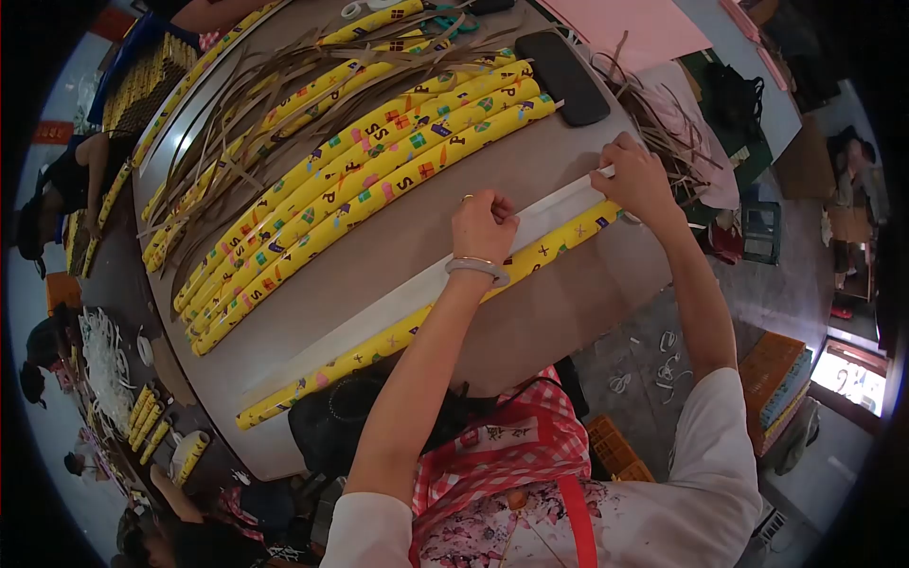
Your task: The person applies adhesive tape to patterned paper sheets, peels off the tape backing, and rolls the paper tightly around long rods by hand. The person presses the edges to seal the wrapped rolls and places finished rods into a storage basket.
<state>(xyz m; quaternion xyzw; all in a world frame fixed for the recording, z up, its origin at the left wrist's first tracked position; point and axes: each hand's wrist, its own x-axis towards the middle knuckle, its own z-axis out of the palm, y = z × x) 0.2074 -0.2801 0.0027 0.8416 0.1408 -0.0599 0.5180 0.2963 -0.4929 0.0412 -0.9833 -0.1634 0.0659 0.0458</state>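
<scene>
A yellow patterned paper roll (544, 251) lies slantwise along the near side of the table, with a white strip of its sheet (563, 202) spread flat along its far edge. My right hand (636, 180) is at the roll's right end, its thumb and fingers closed on the end of the white strip. Near the middle, my left hand (484, 227) is over the strip with its fingers curled in. Whatever its fingers may hold is hidden. A bracelet circles the left wrist.
Several finished-looking yellow rolls (379, 194) lie side by side beyond my hands, with brown strips (256, 142) scattered over the farther ones. A black flat object (561, 78) lies at their right end. More brown strips hang off the table's right edge. Other people sit at the left.
</scene>
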